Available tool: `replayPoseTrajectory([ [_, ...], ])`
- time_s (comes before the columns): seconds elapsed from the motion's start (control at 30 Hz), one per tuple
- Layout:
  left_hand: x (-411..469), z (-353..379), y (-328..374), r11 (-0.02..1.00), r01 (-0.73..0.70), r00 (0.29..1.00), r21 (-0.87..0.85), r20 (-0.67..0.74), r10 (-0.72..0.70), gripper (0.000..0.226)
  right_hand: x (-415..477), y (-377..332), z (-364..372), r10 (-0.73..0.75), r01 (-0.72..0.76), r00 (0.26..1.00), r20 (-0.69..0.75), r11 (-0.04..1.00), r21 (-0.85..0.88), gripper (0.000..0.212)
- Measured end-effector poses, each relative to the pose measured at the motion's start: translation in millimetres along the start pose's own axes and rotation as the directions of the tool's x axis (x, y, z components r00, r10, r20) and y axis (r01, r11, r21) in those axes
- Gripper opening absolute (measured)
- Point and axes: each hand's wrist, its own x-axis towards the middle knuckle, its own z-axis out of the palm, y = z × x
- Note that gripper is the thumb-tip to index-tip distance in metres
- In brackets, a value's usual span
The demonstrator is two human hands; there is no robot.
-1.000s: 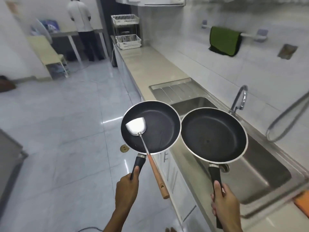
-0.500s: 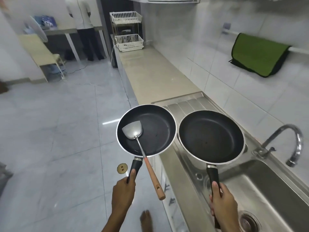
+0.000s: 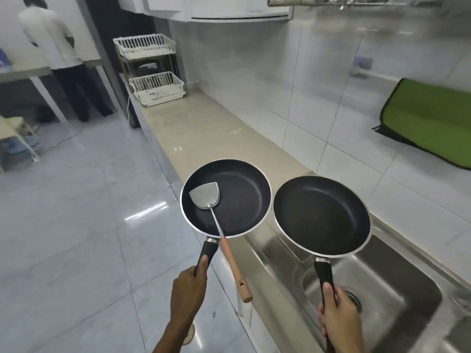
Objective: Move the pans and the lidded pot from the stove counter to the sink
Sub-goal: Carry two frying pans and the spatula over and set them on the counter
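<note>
I hold two black non-stick frying pans level in the air. My left hand (image 3: 189, 291) grips the handle of the left pan (image 3: 242, 200), which hangs over the counter's front edge. A steel spatula (image 3: 205, 196) with a wooden handle lies in this pan, its handle sticking out toward me. My right hand (image 3: 339, 319) grips the handle of the right pan (image 3: 321, 217), held above the steel sink (image 3: 397, 284) and its draining board. The sink's drain (image 3: 353, 299) shows beside my right hand. No lidded pot is in view.
A beige counter (image 3: 204, 133) runs away from me, with a white two-tier dish rack (image 3: 153, 72) at its far end. A green cloth (image 3: 430, 123) hangs on the tiled wall at right. A person (image 3: 58, 59) stands at a table far left. Glossy floor lies left.
I have come closer to the sink and both pans have moved along with me. The right pan now hangs over the basin with the drain near my right hand; the tap has left view.
</note>
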Motion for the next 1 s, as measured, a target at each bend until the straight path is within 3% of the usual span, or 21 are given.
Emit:
replayPoseTrajectory([
  [0.23, 171, 21, 29, 1.0, -0.009, 0.995, -0.028, 0.099, 0.011, 0.069, 85, -61, 110, 0.043, -0.046, 0.993, -0.109, 0.999, -0.018, 0.037],
  [0.53, 381, 25, 83, 0.993, -0.057, 0.99, 0.107, 0.134, 0.042, 0.076, 176, -157, 247, 0.139, -0.129, 0.949, -0.284, 0.99, 0.055, 0.028],
  [0.7, 485, 21, 110, 0.993, -0.078, 0.982, 0.087, 0.177, 0.061, 0.072, 208, -189, 315, 0.108, -0.045, 0.935, -0.338, 0.981, 0.191, 0.056],
  [0.8, 558, 19, 122, 0.989, -0.122, 0.97, 0.081, 0.222, 0.101, 0.072, 229, -203, 369, 0.103, -0.062, 0.91, -0.402, 0.992, 0.114, 0.044],
  [0.9, 633, 18, 132, 0.98, -0.179, 0.95, 0.084, 0.275, 0.15, 0.071, 252, -229, 428, 0.182, -0.085, 0.857, -0.481, 0.972, 0.217, 0.041],
  [1.0, 718, 15, 139, 0.962, -0.256, 0.922, 0.095, 0.322, 0.213, 0.071, 280, -252, 494, 0.305, -0.163, 0.82, -0.485, 0.936, 0.313, 0.019],
])
